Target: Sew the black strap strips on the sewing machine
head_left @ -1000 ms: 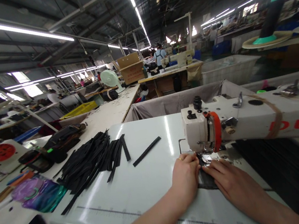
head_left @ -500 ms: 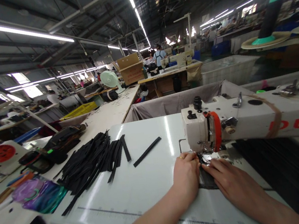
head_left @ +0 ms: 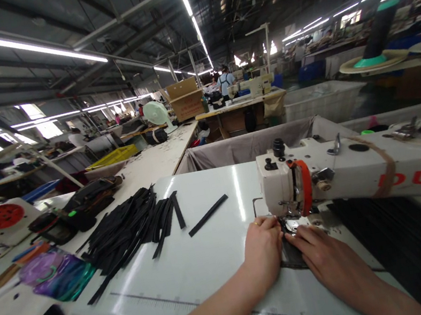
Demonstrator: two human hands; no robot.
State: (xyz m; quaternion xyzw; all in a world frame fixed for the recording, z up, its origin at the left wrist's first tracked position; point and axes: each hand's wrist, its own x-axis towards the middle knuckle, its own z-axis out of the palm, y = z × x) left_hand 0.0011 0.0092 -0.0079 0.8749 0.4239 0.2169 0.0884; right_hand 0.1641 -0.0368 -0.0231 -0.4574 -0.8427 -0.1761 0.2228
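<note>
My left hand (head_left: pixel 264 246) is at the sewing machine's needle area, its fingers curled and closed on the left edge of a small black fabric piece (head_left: pixel 293 257). My right hand (head_left: pixel 319 247) rests along the right side of that piece, fingers stretched forward and lying flat on it; its thumb is hidden. Both sets of fingertips are close to the metal presser foot (head_left: pixel 292 225). Above them is the white head of the sewing machine (head_left: pixel 274 181) with an orange guard (head_left: pixel 304 184). The needle tip is hard to make out.
A pile of black strips (head_left: pixel 125 229) lies left on the white table (head_left: pixel 215 254), with one single strip (head_left: pixel 208 215) apart from it. Long black material (head_left: pixel 397 244) lies under the machine arm at right. A purple-teal pouch (head_left: pixel 54 274) and cloth-lined bin (head_left: pixel 249 145) are nearby.
The view has shifted very slightly. Both hands and the black fabric piece stay in almost the same place at the presser foot.
</note>
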